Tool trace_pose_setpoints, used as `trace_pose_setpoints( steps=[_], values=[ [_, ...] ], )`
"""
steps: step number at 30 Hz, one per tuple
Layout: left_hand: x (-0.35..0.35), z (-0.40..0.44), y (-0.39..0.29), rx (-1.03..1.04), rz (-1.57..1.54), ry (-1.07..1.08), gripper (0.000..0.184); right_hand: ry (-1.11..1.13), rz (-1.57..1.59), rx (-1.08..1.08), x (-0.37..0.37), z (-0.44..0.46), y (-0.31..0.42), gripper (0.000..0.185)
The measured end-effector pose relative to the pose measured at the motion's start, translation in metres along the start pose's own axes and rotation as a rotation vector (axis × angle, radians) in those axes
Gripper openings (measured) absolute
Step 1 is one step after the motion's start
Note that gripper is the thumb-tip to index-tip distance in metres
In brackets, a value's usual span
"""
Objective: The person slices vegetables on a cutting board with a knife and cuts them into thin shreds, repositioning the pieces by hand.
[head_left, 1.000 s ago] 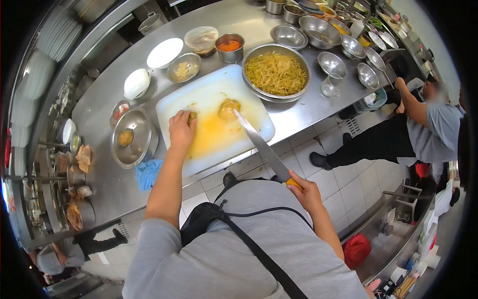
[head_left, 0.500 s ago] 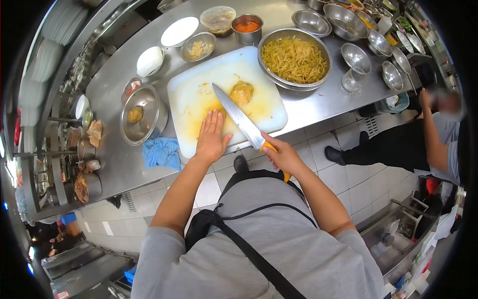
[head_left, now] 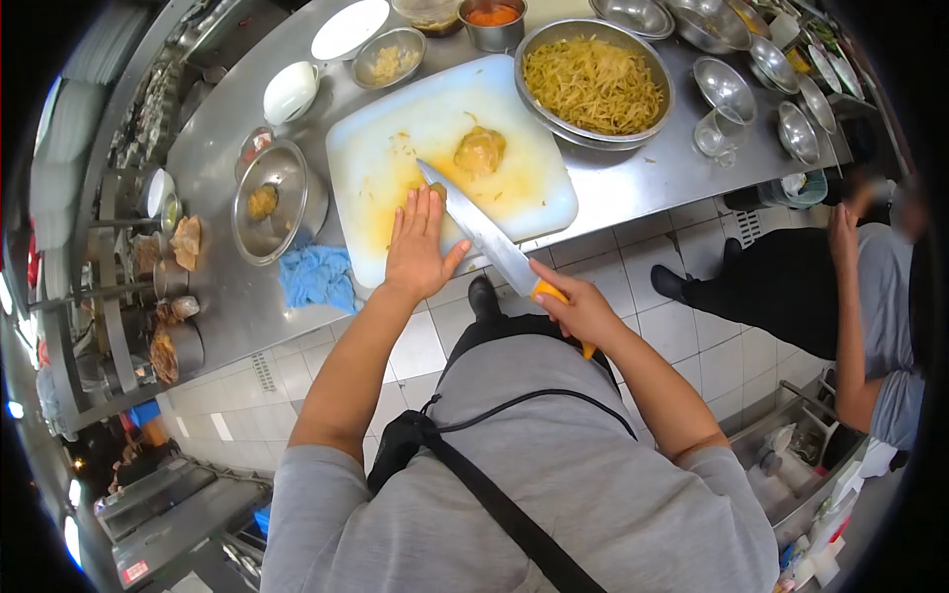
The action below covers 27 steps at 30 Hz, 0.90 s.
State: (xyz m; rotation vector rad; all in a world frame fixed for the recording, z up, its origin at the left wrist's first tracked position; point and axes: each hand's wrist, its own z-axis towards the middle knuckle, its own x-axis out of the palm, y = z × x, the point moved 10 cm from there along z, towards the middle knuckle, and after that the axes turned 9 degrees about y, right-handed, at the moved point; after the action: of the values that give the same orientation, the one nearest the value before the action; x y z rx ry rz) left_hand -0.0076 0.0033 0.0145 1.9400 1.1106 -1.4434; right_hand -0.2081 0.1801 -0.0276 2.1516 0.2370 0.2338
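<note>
My right hand [head_left: 576,304] is closed round the yellow handle of a large kitchen knife [head_left: 482,232], whose blade slants up and left over the white cutting board [head_left: 356,138]. Flat on the board lies my left hand [head_left: 420,242], fingers stretched out, just left of the blade. Under or beside its fingertips shows a small brownish-yellow piece [head_left: 439,190], partly hidden. A rounded yellowish lump [head_left: 479,151], perhaps a pickled vegetable, rests right of the knife tip. Yellow liquid and small shreds stain the board. Behind its right corner stands a metal bowl heaped with yellow-green shreds [head_left: 593,84].
A metal bowl [head_left: 306,198] with one yellowish lump stands left of the board, near a crumpled blue cloth [head_left: 316,277]. Behind are a bowl of chopped bits [head_left: 388,64] and a pot of orange stuff [head_left: 492,14]. Another person [head_left: 791,287] is at the right.
The view has shifted, so the board and bowls sit a little higher. My left hand stays flat; the knife remains in my right hand, its blade still close beside the left fingers.
</note>
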Motion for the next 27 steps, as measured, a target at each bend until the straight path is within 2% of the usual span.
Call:
trace_pose_setpoints(
  steps=[4, 10, 13, 17, 19, 20, 22, 26, 27],
  values=[
    [0.002, 0.000, 0.001, 0.028, -0.033, -0.020, 0.106, -0.071, -0.108, -0.030, -0.004, -0.004, 0.005, 0.055],
    [0.005, 0.001, 0.002, 0.071, -0.056, -0.082, 0.111, -0.056, -0.134, -0.025, 0.009, 0.047, 0.043, 0.057],
    [0.005, 0.001, 0.002, 0.079, -0.065, -0.089, 0.113, -0.039, -0.051, -0.051, 0.013, 0.044, 0.035, 0.058],
    [0.005, 0.000, 0.005, 0.051, -0.071, -0.093, 0.113, -0.054, -0.150, -0.151, 0.009, 0.023, 0.020, 0.058],
    [0.002, -0.003, 0.004, 0.095, -0.132, -0.095, 0.113, -0.018, -0.088, 0.025, 0.009, 0.016, 0.014, 0.059],
    [-0.001, -0.003, 0.010, 0.084, -0.131, -0.103, 0.113, -0.009, -0.097, 0.018, 0.009, 0.017, 0.014, 0.059],
    [-0.010, -0.003, 0.024, 0.124, -0.472, -0.144, 0.111, -0.020, -0.131, 0.012, 0.006, 0.021, 0.013, 0.059],
    [-0.003, -0.019, 0.027, 0.134, -0.386, -0.184, 0.108, -0.026, -0.099, 0.013, 0.007, 0.023, 0.011, 0.060],
    [0.003, -0.019, 0.021, 0.120, -0.286, -0.166, 0.107, -0.031, -0.109, 0.010, 0.007, 0.021, 0.012, 0.060]
  ],
)
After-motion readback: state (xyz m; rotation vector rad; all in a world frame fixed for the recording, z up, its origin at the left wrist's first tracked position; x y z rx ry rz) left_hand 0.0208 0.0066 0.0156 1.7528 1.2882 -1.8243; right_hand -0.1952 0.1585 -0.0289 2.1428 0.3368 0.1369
